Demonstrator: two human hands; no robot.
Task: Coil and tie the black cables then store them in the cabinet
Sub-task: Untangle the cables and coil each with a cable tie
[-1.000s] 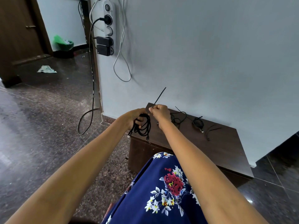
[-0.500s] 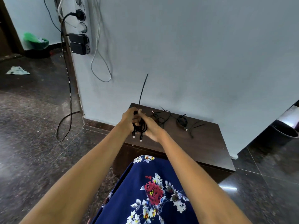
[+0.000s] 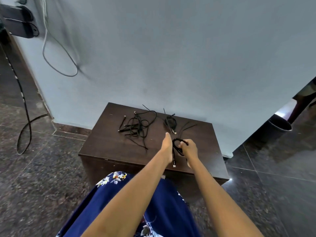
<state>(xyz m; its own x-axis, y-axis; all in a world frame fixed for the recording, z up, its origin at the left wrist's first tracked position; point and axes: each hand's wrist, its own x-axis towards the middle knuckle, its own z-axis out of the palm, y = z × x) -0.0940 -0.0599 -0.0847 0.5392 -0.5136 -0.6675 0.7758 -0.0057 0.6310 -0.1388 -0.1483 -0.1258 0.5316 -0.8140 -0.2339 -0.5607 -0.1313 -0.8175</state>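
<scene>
Forearms reach out over a blue floral lap toward the low dark bench [image 3: 109,147], which from its front looks to be the cabinet itself. Nearest to the body, the right hand [image 3: 189,149] has its grip clenched round a coiled black cable [image 3: 177,147]; the loop stands up between the two hands, and one plug end dangles down toward the bench's front edge. The left hand [image 3: 166,145] lies just beside the coil on its left, fingers straight and pointing away from the body, holding nothing; whether it touches the coil I cannot tell.

Farther along the bench top, beyond the left fingertips, a smaller coiled cable [image 3: 170,122] lies close to the wall, with loose black zip ties [image 3: 187,127] just to its right. To the far left of those, the tangled cables [image 3: 136,125] sprawl uncoiled, their long strands running roughly toward the person.

My judgement: the held coil needs setting down or storing, and the tangle lies forward and left, so the free left hand is the nearer one to take it.
</scene>
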